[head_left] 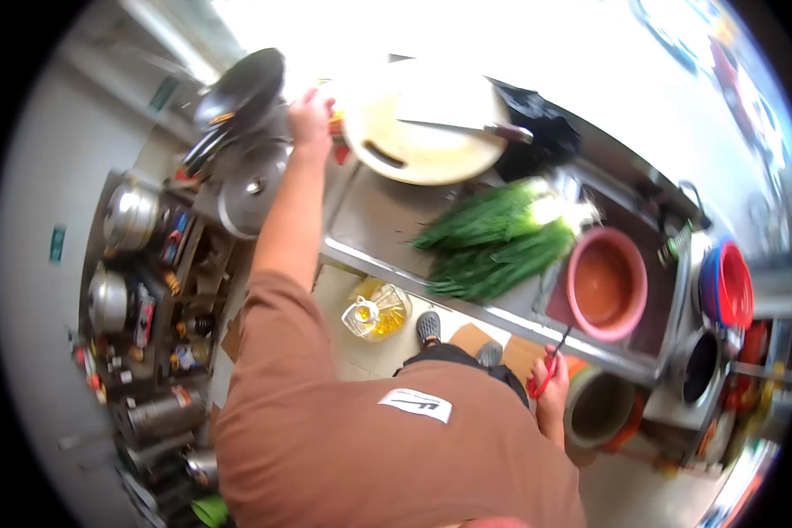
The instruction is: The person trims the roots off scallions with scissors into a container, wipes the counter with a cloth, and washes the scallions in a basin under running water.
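Note:
My right hand [551,384] holds scissors [541,380] with red handles, their dark blades pointing up beside the counter's front edge. My left hand [311,121] reaches out at the upper left, between a dark pan [253,84] and a round cream cutting board [418,163]. Its fingers look curled but are blurred, and whether they touch the small red and yellow item beside them is unclear. On the board lies a cleaver [449,99] with a dark handle. A large bunch of green onions [502,238] spreads over the metal counter.
A pink basin [607,283] stands in the sink [673,326] at the right. Behind the onions sits a black plastic bag [541,136]. On the floor are a yellow oil jug [376,308] and a bucket [600,407]. Shelves with pots [110,299] line the left.

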### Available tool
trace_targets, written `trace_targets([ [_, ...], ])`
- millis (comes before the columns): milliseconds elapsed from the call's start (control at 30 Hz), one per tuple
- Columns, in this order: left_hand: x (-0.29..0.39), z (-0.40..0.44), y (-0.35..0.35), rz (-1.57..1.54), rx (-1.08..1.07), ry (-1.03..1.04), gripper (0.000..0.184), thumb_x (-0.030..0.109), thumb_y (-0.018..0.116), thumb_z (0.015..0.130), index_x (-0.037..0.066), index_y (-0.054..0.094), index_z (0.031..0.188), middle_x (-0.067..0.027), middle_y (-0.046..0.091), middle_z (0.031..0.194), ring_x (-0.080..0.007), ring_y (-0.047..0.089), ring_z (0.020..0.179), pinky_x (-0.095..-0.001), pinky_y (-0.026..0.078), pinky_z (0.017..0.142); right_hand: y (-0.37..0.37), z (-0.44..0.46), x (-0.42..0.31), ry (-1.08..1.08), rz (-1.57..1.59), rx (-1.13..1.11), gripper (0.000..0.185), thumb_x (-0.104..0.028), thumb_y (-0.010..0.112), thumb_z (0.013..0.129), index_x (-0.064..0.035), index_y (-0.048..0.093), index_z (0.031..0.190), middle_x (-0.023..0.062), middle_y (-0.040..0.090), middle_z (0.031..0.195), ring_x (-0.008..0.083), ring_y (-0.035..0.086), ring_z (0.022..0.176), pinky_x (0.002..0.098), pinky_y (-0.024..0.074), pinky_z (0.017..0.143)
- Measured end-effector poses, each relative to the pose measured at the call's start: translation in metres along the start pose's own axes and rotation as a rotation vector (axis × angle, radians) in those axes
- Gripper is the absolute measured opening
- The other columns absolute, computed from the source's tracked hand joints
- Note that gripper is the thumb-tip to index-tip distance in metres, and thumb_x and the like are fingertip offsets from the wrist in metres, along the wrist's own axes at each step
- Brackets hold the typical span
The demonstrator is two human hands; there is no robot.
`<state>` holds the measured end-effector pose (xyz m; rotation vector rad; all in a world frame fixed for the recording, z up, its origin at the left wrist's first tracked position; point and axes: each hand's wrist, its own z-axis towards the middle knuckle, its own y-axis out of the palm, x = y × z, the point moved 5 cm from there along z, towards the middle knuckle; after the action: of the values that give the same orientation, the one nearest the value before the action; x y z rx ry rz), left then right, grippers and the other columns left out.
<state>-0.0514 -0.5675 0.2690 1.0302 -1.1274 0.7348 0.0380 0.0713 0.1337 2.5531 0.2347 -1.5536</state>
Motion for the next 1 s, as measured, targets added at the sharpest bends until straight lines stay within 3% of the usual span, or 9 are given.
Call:
trace_targets([
  [67,-0.033,-0.054,0.017,0.085,-0.252,-0.11,0.02,0.012,0.057,0.096,-0.003,0.061,0.109,-0.0065,0.065,0.091,-0.0131,0.061,0.077,-0.0251,0.05,0.069,-0.004,-0.006,-0.002,0.008,-0.017,0.085,0.044,-0.009,0.063,0.092,-0.0032,0.045,0.131,0.0009,0.053,0.087,0.0088,0.057,0.066,0.0218,0.0465,0.054],
  [133,-0.062,-0.122,0.032,0.151,-0.436,-0.112,0.014,0.01,0.056,0.096,-0.001,0.064,0.101,-0.0038,0.065,0.084,-0.0113,0.061,0.075,-0.0251,0.05,0.071,-0.009,-0.004,0.001,-0.022,-0.025,0.124,0.048,-0.008,0.062,0.091,-0.0023,0.043,0.135,0.0022,0.056,0.093,0.0096,0.058,0.073,0.0222,0.0475,0.059],
  [233,-0.095,-0.225,0.064,0.229,-0.812,-0.257,0.016,0.009,0.062,0.094,-0.001,0.068,0.104,-0.0048,0.069,0.092,-0.0105,0.063,0.081,-0.0233,0.051,0.074,-0.018,0.009,0.006,-0.087,-0.035,0.127,0.053,-0.009,0.062,0.091,-0.0022,0.04,0.139,0.0043,0.059,0.102,0.0108,0.06,0.084,0.0236,0.0484,0.07],
  [333,-0.105,-0.281,0.094,0.615,-1.083,0.213,0.027,0.021,0.067,0.089,0.001,0.068,0.107,-0.0114,0.07,0.103,-0.0271,0.067,0.091,-0.0343,0.053,0.081,-0.01,0.017,-0.009,-0.079,-0.054,0.066,0.054,-0.011,0.062,0.092,-0.0022,0.04,0.14,0.0048,0.059,0.105,0.0119,0.06,0.088,0.0248,0.0488,0.075],
  [433,-0.134,-0.296,0.12,0.784,-1.072,0.313,0.038,0.03,0.064,0.089,0.0,0.066,0.112,-0.0171,0.065,0.118,-0.0339,0.059,0.112,-0.0415,0.046,0.098,-0.01,0.027,-0.01,-0.059,-0.016,-0.007,0.051,-0.011,0.062,0.092,-0.0022,0.041,0.138,0.0049,0.059,0.105,0.0125,0.061,0.087,0.0247,0.0487,0.075],
  [567,-0.165,-0.282,0.154,0.999,-0.922,0.388,0.043,0.033,0.063,0.089,0.0,0.062,0.118,-0.0194,0.059,0.127,-0.0344,0.055,0.119,-0.0421,0.043,0.102,-0.027,0.038,0.0,-0.022,0.027,-0.083,0.053,-0.013,0.064,0.091,-0.0016,0.04,0.137,0.0051,0.059,0.101,0.0132,0.061,0.084,0.0232,0.0476,0.07],
  [733,-0.185,-0.272,0.195,1.167,-0.878,0.315,0.046,0.036,0.062,0.088,0.001,0.062,0.118,-0.0214,0.058,0.127,-0.0365,0.055,0.118,-0.0447,0.043,0.101,-0.075,0.043,0.015,-0.017,0.026,-0.002,0.051,-0.014,0.064,0.091,-0.0015,0.043,0.136,0.0044,0.06,0.098,0.0114,0.062,0.078,0.0211,0.0462,0.061],
  [800,-0.175,-0.276,0.197,0.968,-0.769,0.416,0.04,0.032,0.064,0.087,0.001,0.065,0.112,-0.0222,0.059,0.125,-0.0373,0.055,0.117,-0.0442,0.043,0.102,-0.098,0.045,0.02,0.022,0.022,0.034,0.048,-0.013,0.062,0.092,-0.0017,0.043,0.136,0.0042,0.059,0.096,0.0103,0.061,0.075,0.0202,0.0457,0.058],
  [1000,-0.103,-0.218,0.13,0.741,-0.377,0.556,0.019,0.018,0.063,0.091,0.001,0.068,0.095,-0.0189,0.067,0.096,-0.035,0.062,0.091,-0.04,0.05,0.084,-0.138,0.069,0.017,0.059,0.024,0.071,0.045,-0.009,0.059,0.095,-0.0023,0.043,0.135,0.0034,0.059,0.091,0.008,0.059,0.07,0.0197,0.0462,0.054],
])
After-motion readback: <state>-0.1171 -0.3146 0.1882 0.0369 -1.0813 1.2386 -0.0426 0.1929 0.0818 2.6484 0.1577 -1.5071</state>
